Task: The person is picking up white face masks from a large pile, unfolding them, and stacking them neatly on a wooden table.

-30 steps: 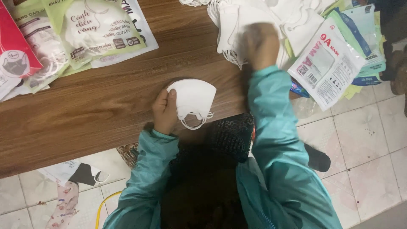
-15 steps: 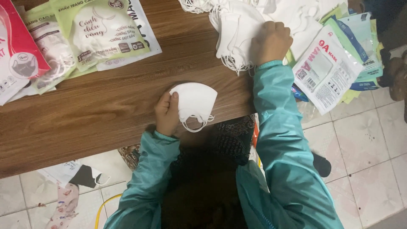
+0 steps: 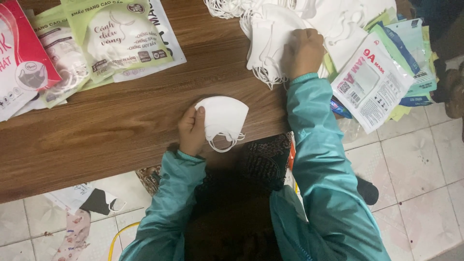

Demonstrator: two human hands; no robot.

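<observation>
Left grip: the left hand (image 3: 192,129) pinches the left edge of a folded white mask (image 3: 223,116), thumb on top.
Right grip: the right hand (image 3: 303,50) is curled onto a pile of white masks (image 3: 270,38); what the fingers hold cannot be told.
Mask look: fan-shaped, smooth soft fabric, thin ear loops dangling off the near edge.
Axis: long side running left-right, curved edge away from the person.
Place: near edge of the wooden table (image 3: 121,125).
Around: glossy packets (image 3: 372,82) right of the pile.

A brown wooden tabletop (image 3: 121,121) carries green-and-white mask packets (image 3: 116,38) at its far left, beside a red-and-white packet (image 3: 21,63). At the right edge lies a white printed packet (image 3: 369,89) over blue and green ones (image 3: 411,53). Below, on the tiled floor (image 3: 415,174), rest a black mask (image 3: 99,202) and a yellow cord (image 3: 121,234).
</observation>
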